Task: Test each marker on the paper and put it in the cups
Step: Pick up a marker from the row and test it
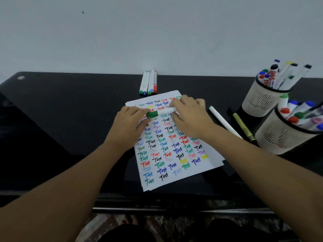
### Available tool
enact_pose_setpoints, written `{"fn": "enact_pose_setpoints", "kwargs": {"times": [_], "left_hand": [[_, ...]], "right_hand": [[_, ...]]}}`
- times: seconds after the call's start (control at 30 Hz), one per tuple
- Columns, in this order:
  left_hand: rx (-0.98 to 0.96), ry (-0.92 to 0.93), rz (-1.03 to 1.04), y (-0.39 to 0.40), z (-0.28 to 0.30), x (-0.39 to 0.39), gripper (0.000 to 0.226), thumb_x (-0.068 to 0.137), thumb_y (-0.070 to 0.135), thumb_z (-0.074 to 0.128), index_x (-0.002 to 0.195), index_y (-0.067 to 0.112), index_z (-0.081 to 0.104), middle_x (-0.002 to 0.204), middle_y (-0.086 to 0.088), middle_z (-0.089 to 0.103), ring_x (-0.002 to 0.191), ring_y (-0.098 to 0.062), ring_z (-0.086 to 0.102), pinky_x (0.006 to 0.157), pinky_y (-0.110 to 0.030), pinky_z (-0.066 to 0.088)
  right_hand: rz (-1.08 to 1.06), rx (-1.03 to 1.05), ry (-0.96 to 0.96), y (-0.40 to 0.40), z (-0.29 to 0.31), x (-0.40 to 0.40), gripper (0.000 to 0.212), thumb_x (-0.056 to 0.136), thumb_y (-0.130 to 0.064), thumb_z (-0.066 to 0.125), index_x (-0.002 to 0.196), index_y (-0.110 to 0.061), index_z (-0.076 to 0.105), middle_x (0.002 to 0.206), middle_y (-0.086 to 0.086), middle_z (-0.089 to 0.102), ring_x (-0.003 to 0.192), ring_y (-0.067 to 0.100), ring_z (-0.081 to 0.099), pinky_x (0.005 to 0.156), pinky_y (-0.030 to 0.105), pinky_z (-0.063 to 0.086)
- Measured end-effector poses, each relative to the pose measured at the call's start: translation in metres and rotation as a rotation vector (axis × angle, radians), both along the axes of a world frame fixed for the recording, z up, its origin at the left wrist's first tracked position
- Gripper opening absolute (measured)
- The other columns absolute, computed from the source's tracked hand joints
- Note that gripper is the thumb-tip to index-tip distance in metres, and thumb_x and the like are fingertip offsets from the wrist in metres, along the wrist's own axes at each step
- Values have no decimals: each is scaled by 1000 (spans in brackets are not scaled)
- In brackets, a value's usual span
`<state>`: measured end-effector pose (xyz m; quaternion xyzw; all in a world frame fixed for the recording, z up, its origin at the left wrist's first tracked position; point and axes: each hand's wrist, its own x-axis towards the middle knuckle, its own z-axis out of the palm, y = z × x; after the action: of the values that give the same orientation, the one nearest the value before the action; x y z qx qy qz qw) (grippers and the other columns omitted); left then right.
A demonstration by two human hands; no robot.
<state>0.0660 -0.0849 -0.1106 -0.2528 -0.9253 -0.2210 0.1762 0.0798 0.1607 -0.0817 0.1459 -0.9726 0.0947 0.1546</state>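
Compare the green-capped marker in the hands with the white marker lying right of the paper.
The green-capped marker is held level over the paper by the left hand and right hand; the white marker lies untouched on the table. The first lies crosswise, the second diagonally. Both have white barrels.

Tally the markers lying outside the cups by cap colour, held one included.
Green: 4, two in the row, one held, one right of the paper
Blue: 1
Red: 1
Yellow-green pen: 1
Total: 7

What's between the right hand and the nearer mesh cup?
Head view: two loose markers on the black desk, a white green-tipped marker and an olive marker, between right hand and nearer cup.
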Motion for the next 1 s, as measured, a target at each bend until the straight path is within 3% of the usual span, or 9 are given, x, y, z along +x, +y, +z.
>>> {"fn": "enact_pose_setpoints", "kwargs": {"times": [0.17,0.2,0.27,0.33,0.7,0.8,0.93,1.0], "left_hand": [[-19,58,-19,0,-4,-2,38,99,34,62,131,16,65,119,-1,69,111,-21,51,93,-44,47],[-13,66,-22,0,-4,-2,37,99,33,62,131,15,65,118,-1,69,110,-22,51,92,-45,47],[2,90,-34,0,-6,-3,36,98,33,64,129,15,66,115,-1,69,108,-23,53,89,-46,48],[0,111,-43,-1,-7,-4,38,97,35,66,130,15,67,114,0,69,106,-23,54,88,-45,49],[-57,104,-81,-3,-9,-5,42,102,45,49,124,15,68,109,0,70,101,-21,53,86,-43,47],[-60,105,-88,-2,-6,-3,37,100,40,55,124,14,68,109,-1,70,102,-22,53,86,-44,48],[-43,110,-89,-2,-7,-3,35,99,38,59,124,15,68,109,-1,68,102,-21,53,85,-44,48],[-34,123,-86,-2,-6,-2,35,98,37,61,125,16,67,110,0,67,101,-20,52,84,-43,49]], "right_hand": [[116,204,37,-12,2,1,28,107,-39,41,124,-25,59,102,-8,62,100,19,59,113,48,20],[157,201,-1,-15,4,1,31,108,-37,39,130,-25,56,107,-6,63,102,18,59,112,46,25],[205,136,-111,-20,7,-1,35,110,-36,38,139,-22,52,113,-1,58,102,19,55,92,38,40],[224,118,-156,-22,8,-2,36,111,-40,38,138,-21,52,109,-1,51,96,16,50,75,32,36],[217,299,-181,-23,17,-5,33,111,-52,26,123,-33,51,84,-9,60,74,10,58,56,29,37],[233,322,-215,-21,17,-8,39,111,-53,25,135,-32,48,90,-8,63,78,13,61,59,31,44],[262,303,-254,-21,21,-6,47,110,-55,28,151,-33,38,104,-11,57,88,10,54,66,30,37],[254,316,-222,-20,20,-3,49,109,-57,27,151,-32,38,102,-13,50,86,9,49,61,27,34]]}}
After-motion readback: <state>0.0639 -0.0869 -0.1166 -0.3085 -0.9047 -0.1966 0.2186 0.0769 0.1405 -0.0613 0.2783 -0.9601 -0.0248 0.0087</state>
